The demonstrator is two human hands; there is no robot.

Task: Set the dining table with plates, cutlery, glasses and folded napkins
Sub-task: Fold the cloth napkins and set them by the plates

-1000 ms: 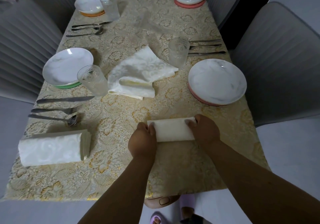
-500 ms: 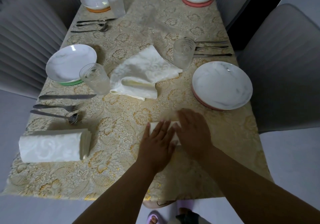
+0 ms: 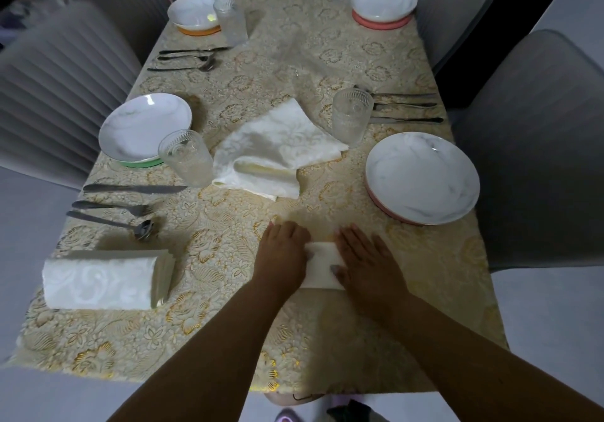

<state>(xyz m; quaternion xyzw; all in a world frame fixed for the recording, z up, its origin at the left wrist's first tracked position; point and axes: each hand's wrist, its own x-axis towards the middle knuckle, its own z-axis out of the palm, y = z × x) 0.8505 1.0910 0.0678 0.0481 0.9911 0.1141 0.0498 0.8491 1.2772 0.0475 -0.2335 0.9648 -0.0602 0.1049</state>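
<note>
Both flat: left hand [image 3: 281,255] and right hand [image 3: 365,259], fingers straight. Pressed on small white folded napkin [image 3: 323,266], gold-patterned table [image 3: 212,241] beneath.

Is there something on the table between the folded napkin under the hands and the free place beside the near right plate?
Nothing visible. The folded napkin lies under both hands, and only bare tablecloth separates it from the near right plate.

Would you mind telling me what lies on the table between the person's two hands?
In the head view, a small folded napkin lies between the left hand and the right hand; both hands press flat on its ends.
</note>
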